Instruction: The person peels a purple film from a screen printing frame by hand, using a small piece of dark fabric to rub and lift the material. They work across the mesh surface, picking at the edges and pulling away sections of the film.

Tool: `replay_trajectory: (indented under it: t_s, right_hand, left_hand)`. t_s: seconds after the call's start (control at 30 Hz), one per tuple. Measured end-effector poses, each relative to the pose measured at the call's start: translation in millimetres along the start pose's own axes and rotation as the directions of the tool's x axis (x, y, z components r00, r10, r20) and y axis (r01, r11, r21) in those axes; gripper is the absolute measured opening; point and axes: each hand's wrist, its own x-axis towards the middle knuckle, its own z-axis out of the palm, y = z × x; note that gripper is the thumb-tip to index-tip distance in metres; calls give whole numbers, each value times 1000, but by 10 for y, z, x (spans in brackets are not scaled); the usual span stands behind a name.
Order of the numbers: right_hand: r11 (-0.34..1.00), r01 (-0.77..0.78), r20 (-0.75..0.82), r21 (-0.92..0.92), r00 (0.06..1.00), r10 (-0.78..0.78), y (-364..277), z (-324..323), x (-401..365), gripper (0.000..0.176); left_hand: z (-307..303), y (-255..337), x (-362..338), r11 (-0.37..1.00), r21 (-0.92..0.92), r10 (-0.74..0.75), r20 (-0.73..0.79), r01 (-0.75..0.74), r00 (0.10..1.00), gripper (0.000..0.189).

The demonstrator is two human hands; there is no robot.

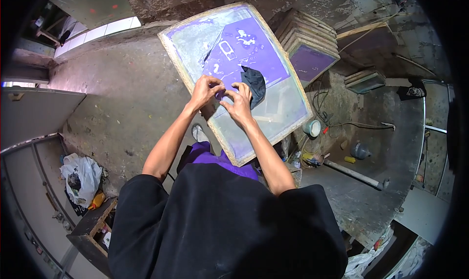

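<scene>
In front of me a screen printing frame [298, 96] lies at a slant, its mesh partly coated purple with pale cut-out shapes. My left hand [207, 90] is above the near left part of the mesh, thumb and fingers pinched together. Close beside it, my right hand [238, 103] has its fingers curled toward the thumb. Between the fingertips there may be a small piece of something, too small to make out. A crumpled dark cloth [255, 83] lies on the mesh just beyond and right of my right hand.
Several more frames [312, 40] are stacked at the back right. A white bucket [312, 128] stands right of the screen, near a hose [359, 124] and a pipe [352, 175] in a wash area. A plastic bag [81, 179] is at the left.
</scene>
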Motion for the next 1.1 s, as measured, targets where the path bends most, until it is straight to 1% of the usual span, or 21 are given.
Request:
replay_trajectory:
  t_s: [0.03, 0.13, 0.17, 0.27, 0.3, 0.33, 0.4, 0.53, 0.7, 0.8, 0.97, 1.07, 1.1]
  right_hand:
    - [1000, 2, 1, 3, 1000, -2, -21, 32, 4, 26]
    - [998, -50, -42, 30, 998, 52, -14, 176, -11, 20]
    - [998, -51, -41, 33, 998, 53, -14, 192, -17, 20]
    - [999, -37, -44, 38, 998, 39, 4, 213, -9, 16]
    - [999, -37, -44, 40, 998, 39, 11, 221, 1, 16]
    - [998, -42, -36, 51, 998, 44, 12, 218, 13, 15]
    - [996, -51, -24, 72, 998, 53, 23, 197, 35, 12]
    - [993, -91, -2, 74, 996, 92, 10, 166, 61, 11]
    - [994, -87, -10, 63, 996, 87, 44, 151, 91, 9]
    - [993, -102, -8, 57, 995, 103, 46, 134, 83, 10]
    - [995, -80, -25, 66, 996, 82, 63, 146, 61, 16]
    - [997, 69, -48, -19, 996, -70, -45, 78, -32, 22]
    - [997, 68, -48, -19, 996, -69, -51, 111, -43, 22]
  left_hand:
    - [-13, 23, -3, 1000, 2, -2, -2, 2, 1000, 20]
    - [-74, 190, -32, 979, -114, -166, 16, 167, 986, 20]
    - [-94, 199, -53, 979, -112, -168, 16, 169, 986, 20]
    - [-160, 232, -96, 989, 131, -70, -18, 72, 997, 20]
    - [-186, 221, -121, 989, 133, -71, -18, 73, 997, 20]
    - [-213, 194, -157, 980, 192, 46, 20, -49, 999, 21]
    - [-233, 155, -208, 911, 292, 269, 115, -292, 956, 21]
    - [-190, 113, -289, 885, 353, 256, 173, -303, 951, 24]
    - [-92, 37, -283, 854, 390, 312, 149, -346, 938, 21]
    - [-94, 70, -264, 859, 395, 274, 187, -327, 943, 18]
    - [-32, 5, -209, 853, 392, 295, 179, -343, 939, 17]
    - [-34, 13, -176, 843, 425, 279, 176, -329, 944, 18]
    - [-36, 14, -170, 843, 425, 279, 177, -329, 944, 18]
